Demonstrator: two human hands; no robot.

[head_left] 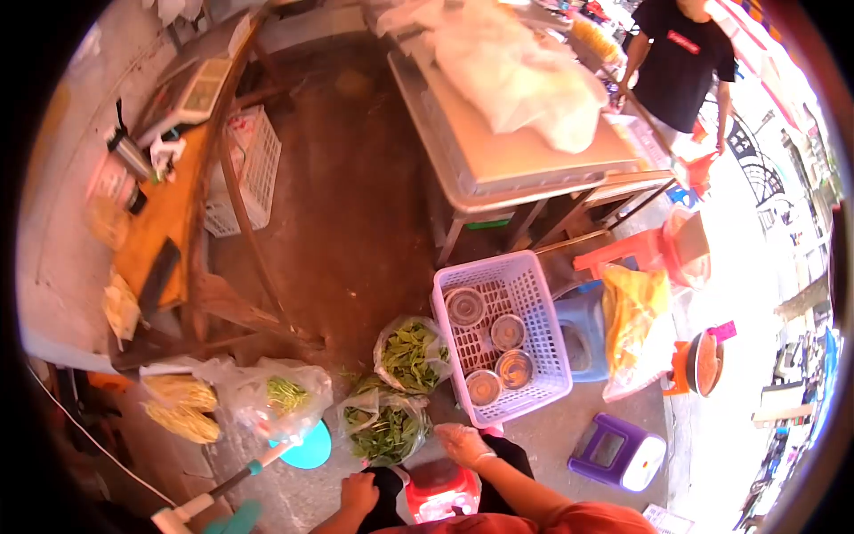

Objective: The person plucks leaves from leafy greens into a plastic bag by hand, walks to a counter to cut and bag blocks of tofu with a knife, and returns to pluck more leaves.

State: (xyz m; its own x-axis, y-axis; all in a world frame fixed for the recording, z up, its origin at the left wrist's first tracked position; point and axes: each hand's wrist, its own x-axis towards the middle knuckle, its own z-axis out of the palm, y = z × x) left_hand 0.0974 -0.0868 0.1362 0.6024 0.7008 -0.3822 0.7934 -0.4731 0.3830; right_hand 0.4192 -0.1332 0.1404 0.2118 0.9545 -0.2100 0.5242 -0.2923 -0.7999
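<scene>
My left hand point(358, 492) lies on my left knee and holds nothing. My right hand point(463, 443), in what looks like a thin clear glove, is near my right knee with its fingers extended; nothing shows in it. Just left of it stands a clear bag of leafy greens point(384, 429), with another bag of greens point(411, 356) behind. In front of my right hand is a lilac plastic basket point(556, 392) holding several round clear tubs point(508, 333). A red stool point(442, 495) shows between my legs.
A metal-framed table point(534, 165) under plastic sheeting stands ahead. At left are a wooden bench point(169, 218), noodle-like bundles point(182, 405) and a broom handle point(227, 483). At right are a purple stool point(616, 452), a yellow bag point(636, 325) and a person in a black shirt point(683, 71).
</scene>
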